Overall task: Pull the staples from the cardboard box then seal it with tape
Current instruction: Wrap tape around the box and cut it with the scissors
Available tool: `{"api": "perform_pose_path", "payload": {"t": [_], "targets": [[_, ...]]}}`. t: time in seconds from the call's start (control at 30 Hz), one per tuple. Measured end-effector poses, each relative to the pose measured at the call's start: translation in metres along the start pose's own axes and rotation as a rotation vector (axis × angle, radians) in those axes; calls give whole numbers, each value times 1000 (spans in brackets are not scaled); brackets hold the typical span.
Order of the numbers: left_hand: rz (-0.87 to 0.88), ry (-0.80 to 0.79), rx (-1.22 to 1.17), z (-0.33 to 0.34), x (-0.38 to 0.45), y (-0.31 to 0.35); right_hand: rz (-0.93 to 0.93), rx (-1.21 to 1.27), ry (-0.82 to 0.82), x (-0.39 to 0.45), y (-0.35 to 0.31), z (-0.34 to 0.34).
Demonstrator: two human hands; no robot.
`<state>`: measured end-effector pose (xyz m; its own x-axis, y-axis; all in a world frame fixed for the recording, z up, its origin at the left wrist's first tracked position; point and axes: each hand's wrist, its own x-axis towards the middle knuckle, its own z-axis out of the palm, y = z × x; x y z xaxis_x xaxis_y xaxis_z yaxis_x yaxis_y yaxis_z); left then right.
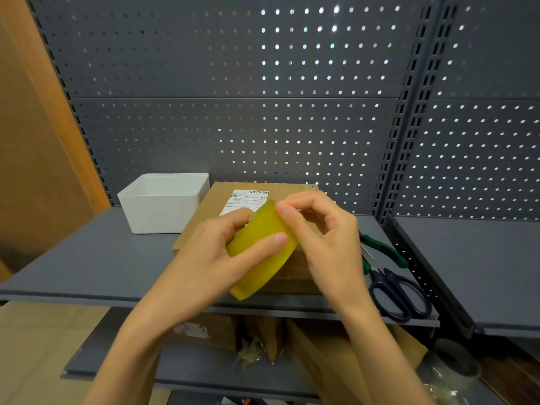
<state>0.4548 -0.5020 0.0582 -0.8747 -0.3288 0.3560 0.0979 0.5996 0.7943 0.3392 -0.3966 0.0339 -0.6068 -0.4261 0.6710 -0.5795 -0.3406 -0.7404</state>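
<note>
The tape (261,252) was gripped by the left hand (222,252) above the box (213,217). Its end was pinched at the far edge by the right hand (324,229); it was best peeled slowly and kept flat.

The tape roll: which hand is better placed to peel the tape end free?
The right hand: its fingertips already pinch at the upper edge of the tape roll, while the left hand grips the roll to steady it.
</note>
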Motion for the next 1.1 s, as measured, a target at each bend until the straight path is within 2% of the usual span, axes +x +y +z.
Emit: {"api": "perform_pose_path", "payload": {"t": [0.2,0.37,0.5,0.57,0.67,0.77,0.83,0.9,1.0,1.1], "targets": [[11,-16,151,11,-7,8,66,-37,201,-11,12,-4],[43,57,324,15,-13,19,-155,-379,321,-24,10,-2],[-27,157,548,7,-15,23,-349,-495,480,-24,-1,-9],[-118,172,561,-2,-14,19,-353,-508,406,-19,-7,-14],[-148,177,577,-11,-9,13,-85,-352,248,-7,-7,-14],[-192,169,547,-22,6,13,45,-287,229,4,1,-17],[-202,144,426,-34,20,16,66,-278,234,14,4,-24],[-173,130,412,-45,38,20,57,-313,225,28,5,-29],[-133,114,483,-54,70,27,42,-378,212,50,8,-33],[-131,69,656,-57,103,26,62,-466,202,69,18,-34]]}}
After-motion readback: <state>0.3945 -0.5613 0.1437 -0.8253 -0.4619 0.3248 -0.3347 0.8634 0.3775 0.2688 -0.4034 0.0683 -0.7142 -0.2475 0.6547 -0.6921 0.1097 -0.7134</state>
